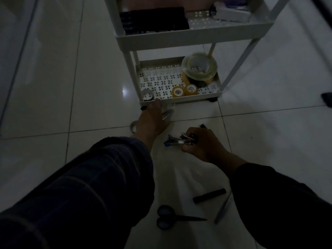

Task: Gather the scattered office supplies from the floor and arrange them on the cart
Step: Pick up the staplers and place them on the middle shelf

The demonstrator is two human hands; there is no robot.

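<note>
The white cart (179,100) stands ahead on the tiled floor. On its bottom shelf sit a large clear tape roll (199,69), two small yellow tape rolls (185,90) and a small grey roll (147,95). My left hand (152,119) reaches toward the shelf's front edge and holds a blurred, shiny metal item. My right hand (203,144) is closed on a blue stapler (173,141) together with some metal clips, just above the floor. Still on the floor are black scissors (172,220), a black marker (209,195), a grey pen (222,209) and a tape roll (133,127) beside my left wrist.
The cart's middle shelf carries a black box (154,19) and white items (231,14). A dark object (327,99) lies at the right edge of the floor. The room is dim, and small details are hard to read.
</note>
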